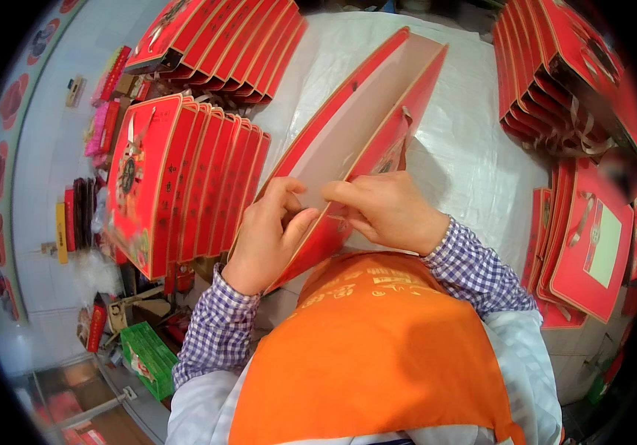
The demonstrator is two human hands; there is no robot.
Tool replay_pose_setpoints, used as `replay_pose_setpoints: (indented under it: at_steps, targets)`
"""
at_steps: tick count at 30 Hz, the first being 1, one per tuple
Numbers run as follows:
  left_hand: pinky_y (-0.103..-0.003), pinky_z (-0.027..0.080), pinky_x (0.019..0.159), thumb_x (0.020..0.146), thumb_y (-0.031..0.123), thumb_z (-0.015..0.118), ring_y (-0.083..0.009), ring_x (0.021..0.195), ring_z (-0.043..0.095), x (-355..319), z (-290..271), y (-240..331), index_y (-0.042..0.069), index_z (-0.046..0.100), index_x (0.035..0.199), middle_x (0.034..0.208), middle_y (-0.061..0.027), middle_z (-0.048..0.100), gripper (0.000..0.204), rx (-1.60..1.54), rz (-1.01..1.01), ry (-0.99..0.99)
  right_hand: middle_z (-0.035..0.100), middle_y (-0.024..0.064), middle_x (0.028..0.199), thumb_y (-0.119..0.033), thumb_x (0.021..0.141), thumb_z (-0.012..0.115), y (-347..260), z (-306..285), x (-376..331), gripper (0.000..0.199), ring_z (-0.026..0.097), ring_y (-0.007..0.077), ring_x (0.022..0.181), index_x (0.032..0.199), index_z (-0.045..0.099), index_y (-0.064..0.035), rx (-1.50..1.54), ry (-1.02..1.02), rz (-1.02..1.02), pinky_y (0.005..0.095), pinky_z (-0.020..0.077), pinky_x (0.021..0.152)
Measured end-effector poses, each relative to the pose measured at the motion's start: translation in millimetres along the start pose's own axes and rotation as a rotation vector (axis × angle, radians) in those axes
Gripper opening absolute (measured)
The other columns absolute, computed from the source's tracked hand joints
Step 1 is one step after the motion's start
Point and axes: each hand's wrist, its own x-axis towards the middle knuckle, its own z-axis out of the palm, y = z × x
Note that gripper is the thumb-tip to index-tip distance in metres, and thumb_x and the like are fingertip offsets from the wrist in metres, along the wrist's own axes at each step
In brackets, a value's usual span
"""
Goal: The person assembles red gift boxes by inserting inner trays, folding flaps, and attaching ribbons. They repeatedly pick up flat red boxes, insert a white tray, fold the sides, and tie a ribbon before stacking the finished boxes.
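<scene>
I hold a flat red paper gift bag [363, 119] with a pale inside, tilted up over a white-covered table [474, 148]. My left hand [266, 233] grips its near edge from the left side. My right hand [385, 208] pinches the same near edge from the right, fingertips meeting those of the left. A ribbon handle [406, 122] shows on the bag's right face. An orange apron covers my front at the bottom of the picture.
Several finished red bags [185, 174] stand in a row left of my hands, another row [222, 41] behind them. More red bags are stacked at the upper right [556, 67] and lower right [593, 245]. A green crate [148, 356] sits on the floor lower left.
</scene>
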Motion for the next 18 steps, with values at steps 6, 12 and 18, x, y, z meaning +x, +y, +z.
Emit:
replay_pose_setpoints:
  at_steps: [6,12,18]
  targets:
    - [-0.039,0.051,0.082,0.08,0.004,0.071,-0.0323,0.097,0.061,-4.7,0.0,-9.7,0.002,0.055,0.122,0.103,-0.0192,0.062,0.045,0.704,0.345,0.501,0.06,0.0078,0.071,0.0,0.074,0.066,14.0,-5.5,-22.9,0.048,0.061,0.0249,0.062,0.118,0.062,-0.0167,0.068,-0.121,-0.036,0.0345,0.0483,0.057]
    - [-0.041,0.043,0.057,0.09,0.009,0.061,-0.0388,0.064,0.057,-13.4,-40.7,-27.8,-0.005,0.06,0.089,0.071,-0.0264,0.054,0.014,0.42,0.028,0.09,0.063,0.006,0.075,0.005,0.07,0.064,13.1,-28.0,-41.5,0.068,0.061,0.0238,0.061,0.133,0.057,-0.0207,0.093,-0.151,0.008,0.0346,0.0489,0.056]
    - [-0.032,0.047,0.064,0.092,0.001,0.048,-0.0115,0.074,0.056,-8.3,-34.4,-55.0,-0.008,0.062,0.102,0.075,-0.015,0.061,0.02,0.049,0.113,0.183,0.06,0.0031,0.073,-0.003,0.072,0.07,8.6,-43.4,-71.1,0.066,0.059,0.0233,0.062,0.133,0.056,-0.0229,-0.248,0.051,0.035,0.0359,0.0483,0.054]
